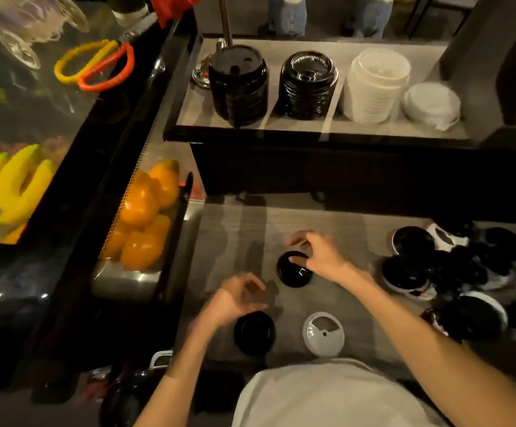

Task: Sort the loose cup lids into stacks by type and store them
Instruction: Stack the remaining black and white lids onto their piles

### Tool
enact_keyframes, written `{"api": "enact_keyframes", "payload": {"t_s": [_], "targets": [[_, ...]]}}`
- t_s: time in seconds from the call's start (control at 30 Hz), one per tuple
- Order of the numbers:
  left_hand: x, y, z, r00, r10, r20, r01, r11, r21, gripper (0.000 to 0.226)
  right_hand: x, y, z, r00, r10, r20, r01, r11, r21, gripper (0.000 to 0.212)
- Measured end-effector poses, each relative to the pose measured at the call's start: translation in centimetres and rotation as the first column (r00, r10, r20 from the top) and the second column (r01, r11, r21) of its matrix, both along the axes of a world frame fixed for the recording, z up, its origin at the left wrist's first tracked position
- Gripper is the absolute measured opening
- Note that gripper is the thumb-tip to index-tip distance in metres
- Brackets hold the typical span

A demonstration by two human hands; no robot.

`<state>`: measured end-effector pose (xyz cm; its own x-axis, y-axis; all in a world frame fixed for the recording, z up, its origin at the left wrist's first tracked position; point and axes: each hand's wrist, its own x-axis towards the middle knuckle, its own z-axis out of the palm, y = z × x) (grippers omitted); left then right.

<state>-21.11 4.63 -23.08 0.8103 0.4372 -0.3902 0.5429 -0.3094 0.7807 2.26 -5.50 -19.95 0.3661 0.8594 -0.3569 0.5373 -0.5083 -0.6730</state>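
A black cup lid [292, 271] lies on the grey counter [238, 235]; my right hand [323, 255] holds its far rim with curled fingers and thumb. My left hand [238, 295] hovers to the lid's left with loosely curled fingers, holding nothing. Nearer me lie another black lid [254, 332] and a white lid [323, 333]. A loose heap of black and white lids [454, 272] covers the counter's right side. On the raised shelf [312, 131] stand two black lid stacks [238, 87] [307, 86], a tall white stack [375, 86] and a short white stack [431, 104].
A display case on the left holds oranges [144, 211] and bananas [10, 183]. A metal pole [225, 20] rises behind the shelf. A dark box [503, 66] stands at the shelf's right end.
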Motion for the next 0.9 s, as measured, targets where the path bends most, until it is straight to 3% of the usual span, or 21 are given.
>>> {"api": "enact_keyframes", "payload": {"t_s": [0.07, 0.13, 0.27, 0.33, 0.43, 0.53, 0.6, 0.7, 0.77, 0.83, 0.9], "targets": [[-0.9, -0.2, -1.7, 0.99, -0.083, -0.11, 0.087, 0.996, 0.03, 0.055, -0.5, -1.2, -2.1, 0.991, 0.038, 0.126, -0.026, 0.995, -0.097, 0.046], [-1.4, -0.4, -2.5, 0.972, -0.111, -0.205, 0.126, 0.99, 0.062, 0.066, -0.9, -2.2, -2.9, 0.988, 0.082, 0.129, -0.067, 0.991, -0.119, 0.072], [-1.8, -1.1, -3.6, 0.935, -0.14, -0.326, 0.204, 0.964, 0.172, 0.062, -1.3, -3.2, -3.7, 0.964, 0.223, 0.148, -0.206, 0.971, -0.122, 0.098], [-1.8, -1.1, -4.2, 0.954, -0.083, -0.287, 0.142, 0.971, 0.191, 0.055, -1.4, -3.5, -4.3, 0.941, 0.275, 0.199, -0.252, 0.958, -0.136, 0.099], [-1.1, -1.5, -4.8, 0.973, 0.16, -0.165, -0.129, 0.975, 0.183, 0.042, -1.1, -4.2, -4.8, 0.912, 0.3, 0.279, -0.272, 0.953, -0.135, 0.09], [-0.2, -1.8, -5.0, 0.931, 0.363, -0.032, -0.348, 0.912, 0.218, 0.039, -0.9, -4.9, -4.3, 0.904, 0.213, 0.37, -0.165, 0.974, -0.157, 0.085], [0.0, -1.9, -5.0, 0.935, 0.353, -0.003, -0.345, 0.914, 0.216, 0.06, -0.5, -5.4, -4.1, 0.919, 0.143, 0.369, -0.086, 0.982, -0.166, 0.09], [0.0, -1.8, -5.1, 0.986, 0.152, -0.068, -0.127, 0.951, 0.282, 0.094, 0.5, -6.0, -3.8, 0.909, 0.264, 0.323, -0.198, 0.954, -0.224, 0.102], [0.2, -2.0, -5.0, 0.992, 0.081, -0.095, -0.044, 0.939, 0.341, 0.094, 0.9, -6.2, -3.7, 0.877, 0.367, 0.309, -0.295, 0.921, -0.257, 0.101], [0.6, -2.1, -5.3, 0.996, 0.087, -0.021, -0.073, 0.926, 0.37, 0.089, 1.0, -6.4, -3.8, 0.87, 0.389, 0.303, -0.312, 0.911, -0.271, 0.094], [1.1, -2.3, -5.2, 0.985, 0.157, 0.076, -0.171, 0.959, 0.227, 0.085, 1.1, -6.8, -4.3, 0.888, 0.343, 0.306, -0.279, 0.931, -0.234, 0.087]]}}
